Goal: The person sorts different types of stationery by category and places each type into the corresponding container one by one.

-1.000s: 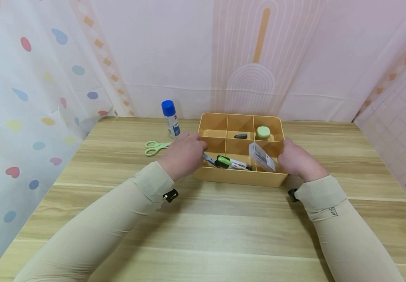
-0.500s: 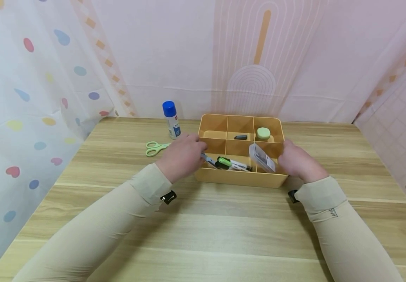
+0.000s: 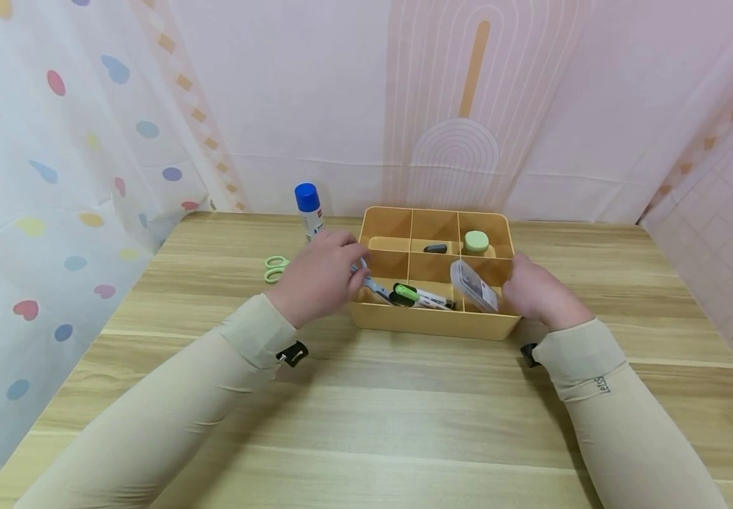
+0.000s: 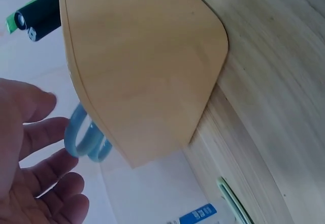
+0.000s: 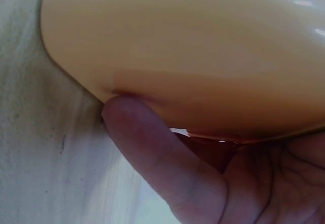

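Yellow plastic organizer (image 3: 432,322) at the surface's (image 3: 404,424) centre, steadied at 3 o'clock by the right hand (image 3: 541,293), thumb (image 5: 152,153) pressed to its outer wall, probably to stop sliding. Left hand (image 3: 318,279) at 9 o'clock, over the near-left compartment; fingers (image 4: 35,132) loosely spread beside pale-blue scissor loops (image 4: 86,140), touching perhaps, no firm grip visible. Green marker (image 3: 420,295) inside, alongside.

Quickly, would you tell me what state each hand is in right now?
Left hand: open, fingers spread beside blue scissor handles.
Right hand: grips the yellow organizer box, thumb against its wall.
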Demonstrator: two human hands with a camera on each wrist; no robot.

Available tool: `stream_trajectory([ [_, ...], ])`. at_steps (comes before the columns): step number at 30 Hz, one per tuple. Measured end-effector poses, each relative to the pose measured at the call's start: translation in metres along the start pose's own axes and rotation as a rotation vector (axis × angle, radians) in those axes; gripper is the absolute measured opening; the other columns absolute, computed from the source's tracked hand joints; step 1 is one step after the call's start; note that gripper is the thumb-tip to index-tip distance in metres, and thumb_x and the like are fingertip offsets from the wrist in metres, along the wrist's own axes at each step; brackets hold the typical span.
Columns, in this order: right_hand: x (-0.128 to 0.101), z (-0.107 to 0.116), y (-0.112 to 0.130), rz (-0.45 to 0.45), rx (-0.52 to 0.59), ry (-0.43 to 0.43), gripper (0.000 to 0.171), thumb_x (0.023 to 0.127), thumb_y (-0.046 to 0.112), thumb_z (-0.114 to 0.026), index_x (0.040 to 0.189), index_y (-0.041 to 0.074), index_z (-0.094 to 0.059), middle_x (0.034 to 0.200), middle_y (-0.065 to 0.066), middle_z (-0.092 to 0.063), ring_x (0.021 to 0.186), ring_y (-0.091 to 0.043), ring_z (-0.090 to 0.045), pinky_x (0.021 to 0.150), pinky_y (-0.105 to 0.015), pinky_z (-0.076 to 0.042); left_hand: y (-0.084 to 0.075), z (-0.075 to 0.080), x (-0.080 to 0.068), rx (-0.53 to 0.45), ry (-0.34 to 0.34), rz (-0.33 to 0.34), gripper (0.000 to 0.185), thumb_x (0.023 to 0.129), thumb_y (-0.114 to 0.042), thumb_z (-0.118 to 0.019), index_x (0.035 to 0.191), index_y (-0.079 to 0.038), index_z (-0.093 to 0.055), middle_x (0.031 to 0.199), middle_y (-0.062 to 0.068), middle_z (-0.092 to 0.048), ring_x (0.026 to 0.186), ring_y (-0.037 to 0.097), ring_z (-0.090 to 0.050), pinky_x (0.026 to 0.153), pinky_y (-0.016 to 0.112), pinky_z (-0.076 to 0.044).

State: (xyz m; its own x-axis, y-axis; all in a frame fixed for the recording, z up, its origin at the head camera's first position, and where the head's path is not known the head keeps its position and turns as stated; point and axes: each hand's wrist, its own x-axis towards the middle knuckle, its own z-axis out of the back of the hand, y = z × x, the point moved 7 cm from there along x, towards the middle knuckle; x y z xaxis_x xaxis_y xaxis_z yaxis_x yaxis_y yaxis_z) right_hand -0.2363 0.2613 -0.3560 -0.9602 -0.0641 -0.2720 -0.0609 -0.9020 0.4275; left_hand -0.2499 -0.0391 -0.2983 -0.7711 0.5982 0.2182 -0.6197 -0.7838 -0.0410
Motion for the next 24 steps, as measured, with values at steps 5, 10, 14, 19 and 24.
stream_trajectory([
  [5, 0.0, 0.0, 0.0, 0.004, 0.004, -0.001, 0.056, 0.093, 0.007, -0.039, 0.14, -0.023, -0.033, 0.129, -0.038, -0.057, 0.102, -0.041, -0.057, 0.084, -0.047, -0.052, 0.011, 0.004, -0.002, -0.075, -0.05, 0.02, 0.038, 0.104, -0.029, -0.061, 0.133, -0.007, -0.071, 0.129, 0.011, -0.069, 0.122, 0.032, -0.061, 0.109, 0.047, -0.052],
  [10, 0.0, 0.0, 0.0, 0.011, -0.007, -0.006, 0.056, 0.093, 0.007, -0.039, 0.138, -0.024, -0.033, 0.128, -0.039, -0.057, 0.102, -0.041, -0.057, 0.085, -0.049, -0.052, 0.024, 0.005, -0.005, -0.079, -0.073, 0.041, 0.042, 0.104, -0.029, -0.061, 0.137, -0.004, -0.067, 0.131, 0.013, -0.069, 0.125, 0.034, -0.062, 0.113, 0.048, -0.05],
  [14, 0.0, 0.0, 0.0, 0.006, -0.007, 0.0, 0.056, 0.093, 0.008, -0.039, 0.139, -0.024, -0.032, 0.127, -0.038, -0.057, 0.101, -0.041, -0.057, 0.084, -0.048, -0.052, 0.035, 0.003, -0.008, -0.054, -0.059, 0.065, 0.044, 0.104, -0.03, -0.061, 0.138, -0.003, -0.065, 0.133, 0.015, -0.068, 0.126, 0.036, -0.062, 0.114, 0.05, -0.049],
  [19, 0.0, 0.0, 0.0, 0.007, 0.002, 0.008, 0.057, 0.092, 0.007, -0.04, 0.139, -0.024, -0.032, 0.126, -0.037, -0.056, 0.099, -0.04, -0.057, 0.08, -0.044, -0.051, 0.052, 0.0, -0.011, -0.031, -0.045, 0.11, 0.046, 0.103, -0.031, -0.061, 0.14, -0.003, -0.064, 0.139, 0.017, -0.066, 0.13, 0.039, -0.061, 0.115, 0.052, -0.048],
  [24, 0.0, 0.0, 0.0, 0.0, 0.004, 0.011, 0.057, 0.093, 0.008, -0.039, 0.141, -0.023, -0.031, 0.128, -0.037, -0.056, 0.099, -0.04, -0.057, 0.077, -0.041, -0.05, 0.069, -0.004, -0.014, -0.033, -0.013, 0.159, 0.051, 0.105, -0.033, -0.059, 0.145, -0.002, -0.059, 0.141, 0.019, -0.064, 0.13, 0.04, -0.06, 0.115, 0.053, -0.048],
])
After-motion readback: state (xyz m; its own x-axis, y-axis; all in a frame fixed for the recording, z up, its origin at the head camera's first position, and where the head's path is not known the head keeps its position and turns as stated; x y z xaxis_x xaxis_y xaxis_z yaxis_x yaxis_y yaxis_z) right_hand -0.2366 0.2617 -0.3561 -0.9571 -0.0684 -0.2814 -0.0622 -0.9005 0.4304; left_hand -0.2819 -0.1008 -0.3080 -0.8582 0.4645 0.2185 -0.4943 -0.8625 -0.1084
